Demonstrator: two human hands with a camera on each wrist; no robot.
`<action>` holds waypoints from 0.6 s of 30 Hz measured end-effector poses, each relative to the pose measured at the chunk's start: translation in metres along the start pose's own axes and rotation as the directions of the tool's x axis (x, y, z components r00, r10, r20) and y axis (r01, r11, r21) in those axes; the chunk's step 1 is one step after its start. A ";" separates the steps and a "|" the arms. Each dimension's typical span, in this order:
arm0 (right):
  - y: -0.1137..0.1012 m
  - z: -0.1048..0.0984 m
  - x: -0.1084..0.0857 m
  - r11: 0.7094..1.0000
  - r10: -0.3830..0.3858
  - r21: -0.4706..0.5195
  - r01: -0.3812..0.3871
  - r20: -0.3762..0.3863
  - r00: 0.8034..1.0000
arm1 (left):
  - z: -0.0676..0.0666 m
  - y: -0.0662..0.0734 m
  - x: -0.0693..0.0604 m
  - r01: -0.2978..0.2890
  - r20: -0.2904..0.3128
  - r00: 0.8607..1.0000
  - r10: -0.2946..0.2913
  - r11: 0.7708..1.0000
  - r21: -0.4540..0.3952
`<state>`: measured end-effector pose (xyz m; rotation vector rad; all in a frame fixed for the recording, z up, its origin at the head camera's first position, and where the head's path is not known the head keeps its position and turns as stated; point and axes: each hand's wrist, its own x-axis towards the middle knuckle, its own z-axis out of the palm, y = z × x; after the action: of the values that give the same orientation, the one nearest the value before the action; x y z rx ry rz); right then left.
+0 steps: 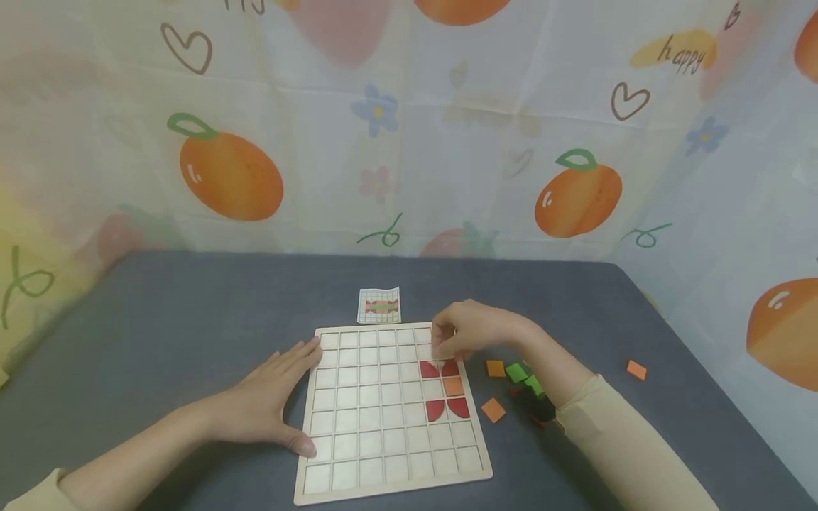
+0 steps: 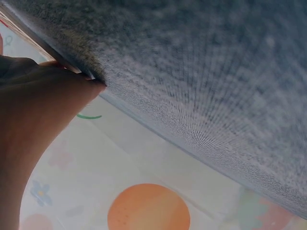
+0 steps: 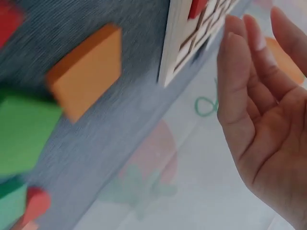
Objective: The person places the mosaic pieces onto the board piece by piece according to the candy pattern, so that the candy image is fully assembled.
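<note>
A wooden grid board lies on the dark table. Spread along its left edge, my left hand touches the frame with fingers and thumb. My right hand hovers over the board's upper right cells, fingers bent. In the right wrist view, nothing shows between the thumb and fingers of that hand. Just below it, several red curved pieces sit in cells in the right columns. An orange square lies among them in the rightmost column. The left wrist view shows mostly tabletop and part of the left hand.
A small pattern card lies beyond the board's far edge. Right of the board are loose orange squares, green pieces and red pieces, partly hidden by the right forearm. Another orange piece lies farther right. A printed curtain hangs behind.
</note>
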<state>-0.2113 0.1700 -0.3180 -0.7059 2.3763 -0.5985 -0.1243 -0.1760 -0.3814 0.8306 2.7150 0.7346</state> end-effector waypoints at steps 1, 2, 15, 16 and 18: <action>0.003 -0.001 -0.003 1.000 0.004 -0.009 -0.004 -0.005 1.000 | 0.000 0.000 0.000 0.001 -0.001 1.000 -0.001 1.000 0.003; 0.006 -0.001 -0.007 1.000 0.003 -0.022 -0.003 -0.009 1.000 | 0.000 0.000 0.000 -0.003 -0.003 1.000 0.003 1.000 0.005; 0.049 -0.022 -0.053 0.996 0.053 0.071 -0.048 -0.059 0.997 | 0.001 -0.002 0.000 -0.001 0.005 1.000 0.001 1.000 -0.006; 0.051 -0.023 -0.055 0.996 0.051 0.078 -0.047 -0.054 0.997 | 0.002 -0.002 0.000 0.004 0.007 1.000 -0.004 1.000 -0.006; 0.055 -0.024 -0.057 0.997 0.043 0.072 -0.040 -0.043 0.998 | 0.003 -0.003 0.000 0.012 0.010 1.000 -0.012 1.000 -0.009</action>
<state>-0.2064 0.2522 -0.3082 -0.6168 2.3916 -0.6836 -0.1249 -0.1770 -0.3852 0.8133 2.7035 0.7376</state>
